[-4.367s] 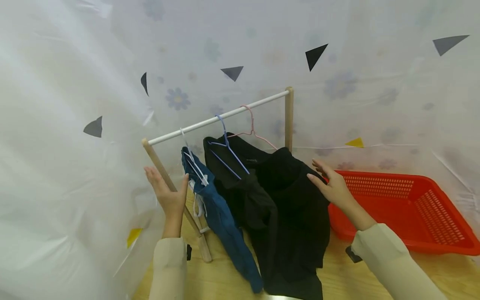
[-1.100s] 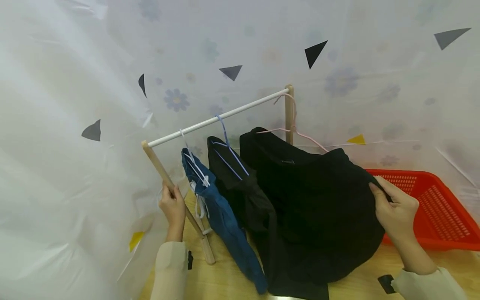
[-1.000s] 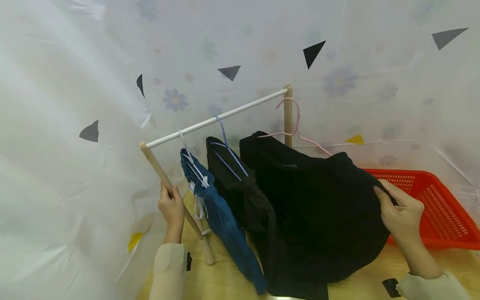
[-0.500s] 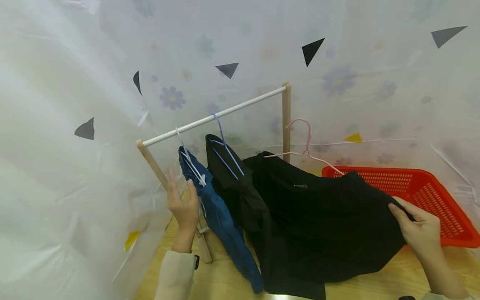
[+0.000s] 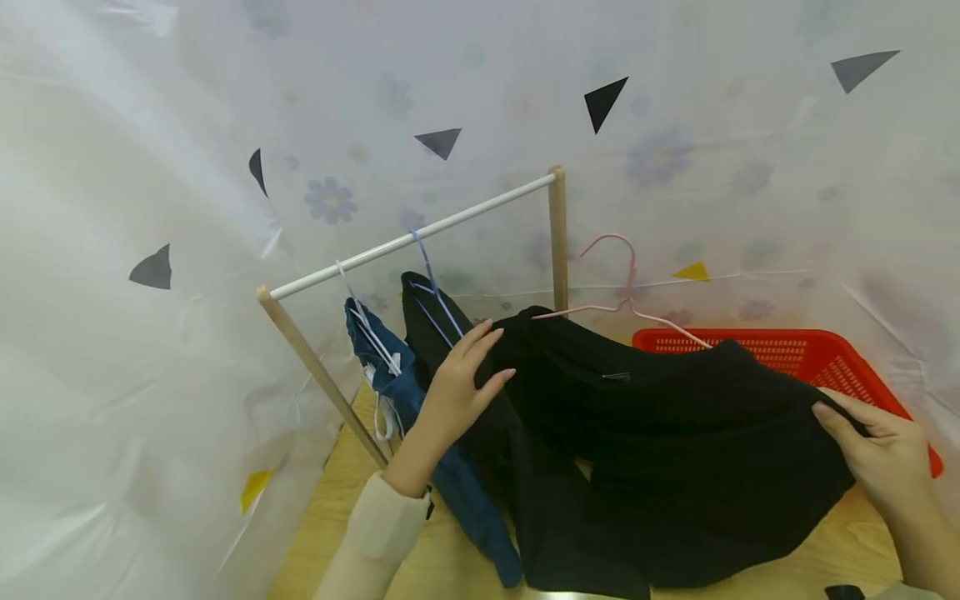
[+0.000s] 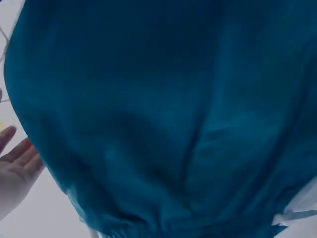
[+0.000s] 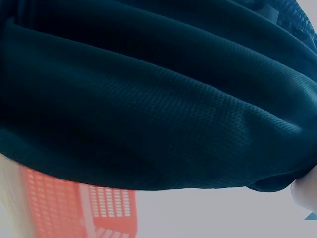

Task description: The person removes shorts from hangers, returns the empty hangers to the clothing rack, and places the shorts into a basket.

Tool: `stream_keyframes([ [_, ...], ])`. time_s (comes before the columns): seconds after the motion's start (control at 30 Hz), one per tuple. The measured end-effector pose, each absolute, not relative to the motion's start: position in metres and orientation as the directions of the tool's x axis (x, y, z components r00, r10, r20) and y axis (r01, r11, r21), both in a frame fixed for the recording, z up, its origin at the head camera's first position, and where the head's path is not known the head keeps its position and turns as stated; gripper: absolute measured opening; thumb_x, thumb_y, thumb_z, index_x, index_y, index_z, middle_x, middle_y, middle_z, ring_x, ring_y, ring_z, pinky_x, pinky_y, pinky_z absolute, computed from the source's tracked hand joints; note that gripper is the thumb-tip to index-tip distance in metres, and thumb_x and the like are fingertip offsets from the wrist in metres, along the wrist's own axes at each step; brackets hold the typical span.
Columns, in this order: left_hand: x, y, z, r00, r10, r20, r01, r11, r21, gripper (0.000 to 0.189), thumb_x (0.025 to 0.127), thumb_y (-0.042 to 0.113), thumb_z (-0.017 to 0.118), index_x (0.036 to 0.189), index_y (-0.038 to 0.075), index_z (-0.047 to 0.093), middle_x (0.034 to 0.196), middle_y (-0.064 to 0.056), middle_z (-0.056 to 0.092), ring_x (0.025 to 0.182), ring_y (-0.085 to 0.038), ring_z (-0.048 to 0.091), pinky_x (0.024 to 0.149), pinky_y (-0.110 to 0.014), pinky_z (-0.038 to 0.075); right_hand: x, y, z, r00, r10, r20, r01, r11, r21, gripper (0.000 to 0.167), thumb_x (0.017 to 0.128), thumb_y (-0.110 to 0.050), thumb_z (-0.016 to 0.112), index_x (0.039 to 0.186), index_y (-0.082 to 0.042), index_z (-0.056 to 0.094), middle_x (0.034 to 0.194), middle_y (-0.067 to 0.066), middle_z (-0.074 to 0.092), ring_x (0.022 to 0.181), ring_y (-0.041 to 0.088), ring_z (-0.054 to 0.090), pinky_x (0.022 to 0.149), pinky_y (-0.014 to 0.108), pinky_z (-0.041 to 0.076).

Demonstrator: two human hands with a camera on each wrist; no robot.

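Note:
A black shirt (image 5: 675,433) with a small neck label is spread toward the right, a pink hanger (image 5: 626,304) in its neckline. The hanger's hook is off the white rod (image 5: 450,221). My right hand (image 5: 888,450) pinches the shirt's right edge; the right wrist view shows the dark cloth (image 7: 163,114) close up. With fingers extended, my left hand (image 5: 461,387) is at the shirt's left shoulder; whether it touches is unclear. Behind it hang a dark garment on a blue hanger (image 5: 427,267) and blue drawstring trousers (image 5: 408,396) on a white hanger (image 5: 367,325).
A red plastic basket (image 5: 832,350) stands at the right, partly behind the shirt. The rack's wooden posts (image 5: 558,242) rise from a light wood table (image 5: 330,517). White patterned sheeting (image 5: 712,208) encloses the back and left.
The pink hanger has come off the rod, moving right and down with the shirt. My right hand took the shirt's edge. My left hand gripped the left post, released it and moved right.

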State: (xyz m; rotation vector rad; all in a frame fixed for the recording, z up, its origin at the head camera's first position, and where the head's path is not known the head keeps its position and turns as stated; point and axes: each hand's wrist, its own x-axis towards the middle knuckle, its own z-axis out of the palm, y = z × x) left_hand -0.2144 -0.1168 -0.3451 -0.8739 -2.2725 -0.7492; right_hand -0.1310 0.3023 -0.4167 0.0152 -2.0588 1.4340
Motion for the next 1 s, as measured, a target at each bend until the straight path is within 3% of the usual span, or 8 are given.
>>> stream_keyframes([
  [0.23,-0.24,-0.107,-0.332,-0.706,0.495,0.507,0.7,0.599,0.389,0.055,0.086,0.019,0.066,0.133,-0.001,0.047,0.137,-0.019,0.048,0.128,-0.031,0.045,0.106,-0.042,0.038,-0.126,0.32,-0.412,-0.813,0.258,0.522,-0.424,0.353,-0.834,0.039,0.087,0.01,0.053,0.113,-0.015,0.068,0.089,-0.027,0.067,0.066,-0.01,0.063,0.056,0.007,0.048],
  [0.33,-0.252,-0.102,-0.328,-0.756,0.515,0.404,0.653,0.632,0.417,0.055,0.087,0.022,0.064,0.134,0.001,0.046,0.139,-0.017,0.047,0.131,-0.03,0.042,0.108,-0.042,0.035,-0.127,0.323,-0.41,-0.798,0.206,0.566,-0.525,0.224,-0.821,0.037,0.087,0.014,0.049,0.112,-0.006,0.067,0.092,-0.018,0.07,0.069,-0.005,0.066,0.056,0.009,0.05],
  [0.47,-0.264,-0.093,-0.324,-0.807,0.549,0.218,0.589,0.718,0.371,0.059,0.09,0.028,0.059,0.14,0.004,0.039,0.145,-0.015,0.04,0.135,-0.029,0.036,0.112,-0.042,0.03,-0.126,0.324,-0.407,-0.789,0.17,0.59,-0.584,0.087,-0.807,0.036,0.086,0.017,0.047,0.11,-0.001,0.067,0.093,-0.01,0.072,0.069,0.0,0.068,0.054,0.011,0.051],
  [0.57,-0.27,-0.085,-0.323,-0.821,0.563,0.097,0.56,0.759,0.332,0.063,0.092,0.03,0.056,0.144,0.004,0.031,0.148,-0.015,0.035,0.137,-0.029,0.033,0.113,-0.041,0.028,-0.125,0.324,-0.405,-0.794,0.171,0.583,-0.57,0.124,-0.812,0.036,0.086,0.017,0.048,0.111,-0.002,0.067,0.095,-0.012,0.072,0.07,-0.001,0.067,0.055,0.011,0.05],
  [0.63,-0.274,-0.081,-0.324,-0.823,0.564,0.059,0.551,0.77,0.321,0.06,0.092,0.031,0.055,0.142,0.004,0.035,0.143,-0.015,0.041,0.133,-0.028,0.04,0.11,-0.04,0.033,-0.125,0.323,-0.404,-0.789,0.173,0.59,-0.564,0.176,-0.807,0.036,0.085,0.017,0.049,0.111,0.0,0.067,0.097,-0.014,0.071,0.071,-0.003,0.067,0.056,0.01,0.05],
  [0.8,-0.277,-0.072,-0.33,-0.802,0.588,0.101,0.586,0.743,0.324,0.035,0.094,0.027,0.052,0.121,0.005,0.053,0.114,-0.013,0.06,0.107,-0.026,0.057,0.092,-0.038,0.047,-0.125,0.32,-0.402,-0.778,0.167,0.606,-0.559,0.257,-0.789,0.037,0.084,0.019,0.049,0.111,0.001,0.067,0.1,-0.017,0.07,0.073,-0.006,0.066,0.058,0.009,0.05],
  [1.0,-0.271,-0.068,-0.339,-0.71,0.67,0.218,0.698,0.625,0.351,0.018,0.096,0.018,0.049,0.099,0.003,0.057,0.088,-0.011,0.061,0.08,-0.021,0.057,0.071,-0.028,0.045,-0.129,0.32,-0.404,-0.82,0.189,0.54,-0.473,0.307,-0.826,0.04,0.085,0.015,0.053,0.111,-0.01,0.069,0.098,-0.023,0.068,0.075,-0.009,0.064,0.059,0.007,0.049],
])
